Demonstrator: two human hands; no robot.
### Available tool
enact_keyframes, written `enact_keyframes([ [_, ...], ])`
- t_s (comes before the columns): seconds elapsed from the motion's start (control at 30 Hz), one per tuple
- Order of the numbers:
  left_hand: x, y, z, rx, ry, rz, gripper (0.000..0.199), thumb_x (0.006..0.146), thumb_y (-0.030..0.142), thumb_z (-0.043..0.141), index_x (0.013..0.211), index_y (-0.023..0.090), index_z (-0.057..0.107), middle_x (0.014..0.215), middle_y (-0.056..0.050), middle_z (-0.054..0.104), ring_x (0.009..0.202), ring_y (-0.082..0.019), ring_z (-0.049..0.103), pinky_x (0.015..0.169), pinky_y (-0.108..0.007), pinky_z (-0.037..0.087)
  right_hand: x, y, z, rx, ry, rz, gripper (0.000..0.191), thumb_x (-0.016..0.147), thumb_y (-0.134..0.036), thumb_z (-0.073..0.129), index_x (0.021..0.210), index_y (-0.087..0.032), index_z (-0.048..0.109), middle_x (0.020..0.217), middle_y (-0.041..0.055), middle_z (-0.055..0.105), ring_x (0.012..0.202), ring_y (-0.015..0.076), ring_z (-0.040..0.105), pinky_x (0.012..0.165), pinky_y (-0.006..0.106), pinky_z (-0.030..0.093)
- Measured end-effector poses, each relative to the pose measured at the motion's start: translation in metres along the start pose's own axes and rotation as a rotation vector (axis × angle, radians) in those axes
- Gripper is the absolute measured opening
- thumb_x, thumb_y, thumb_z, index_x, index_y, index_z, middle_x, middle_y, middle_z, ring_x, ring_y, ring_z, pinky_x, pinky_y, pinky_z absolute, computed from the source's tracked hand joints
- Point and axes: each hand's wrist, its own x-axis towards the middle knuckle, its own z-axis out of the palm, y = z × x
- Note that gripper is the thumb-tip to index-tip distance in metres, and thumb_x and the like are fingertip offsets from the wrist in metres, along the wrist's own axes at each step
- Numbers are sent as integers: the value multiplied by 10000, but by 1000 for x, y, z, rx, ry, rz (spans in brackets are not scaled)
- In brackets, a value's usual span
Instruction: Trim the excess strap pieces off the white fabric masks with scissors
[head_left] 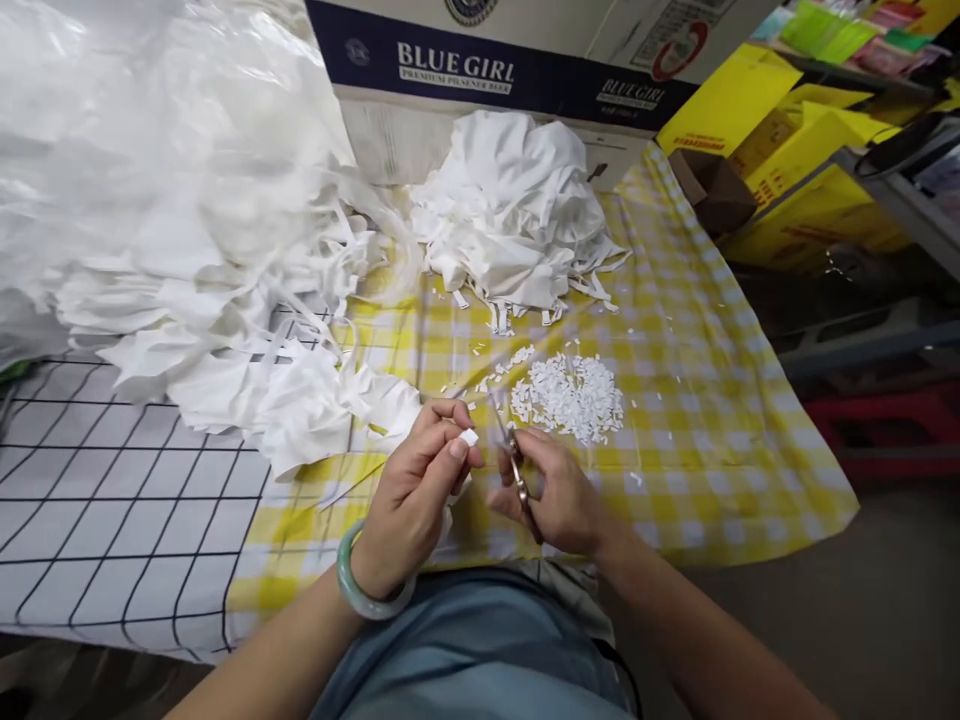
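Observation:
Between thumb and fingers of my left hand (420, 480) a white fabric strap (469, 437) is pinched, its short end poking up past the thumb. A green bangle (352, 575) circles that wrist. My right hand (559, 495) is closed round a pair of scissors (519, 478), whose blades point away from me and look blurred, just right of the strap end. Beyond the scissors lies a heap of small white snippets (574, 395). To the left of my left hand spreads a pile of white cloth pieces with straps (292, 400).
A second heap of white cloth pieces (517, 210) sits at the back against a Blue Girl beer carton (480, 75). Clear plastic bagging (172, 110) covers the left pile. Yellow boxes (817, 170) stand at the right, past the edge of the checked tablecloth (720, 440).

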Motion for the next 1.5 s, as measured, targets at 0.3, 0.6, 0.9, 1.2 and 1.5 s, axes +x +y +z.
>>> enact_keyframes([
  [0.3,2,-16,8,117,-46,73,301,990,211,467,694,189,515,952,-48,461,1070,-198,424,924,-302,379,-9,1,-6,-194,-5,-38,489,728,-591,736,624,-198,463,586,-17,537,581,131,456,610,269,324],
  [0.6,5,-18,12,153,-74,76,308,993,170,421,696,188,504,931,-51,459,1069,-198,417,960,-311,374,-7,5,-6,-216,5,-33,474,730,-583,738,618,-205,474,549,-28,534,555,124,450,606,264,326],
  [0.9,4,-21,13,140,-86,80,293,1003,209,422,743,198,554,983,-65,460,1066,-212,416,975,-339,381,-6,6,-3,-181,12,-16,487,743,-593,714,607,-207,449,539,-34,513,540,117,444,590,268,321],
  [1.2,2,-25,14,175,-53,48,275,989,310,467,783,201,613,977,-90,501,1061,-253,465,863,-369,452,-8,7,-2,-115,7,46,523,741,-611,709,570,-205,429,521,-40,465,519,103,404,550,249,303],
  [1.5,18,-23,27,297,-125,122,321,1002,299,436,720,193,548,923,-85,517,1066,-240,445,932,-382,412,-19,11,-9,-115,58,211,513,747,-556,718,536,-189,429,514,-46,438,507,83,348,496,228,262],
])
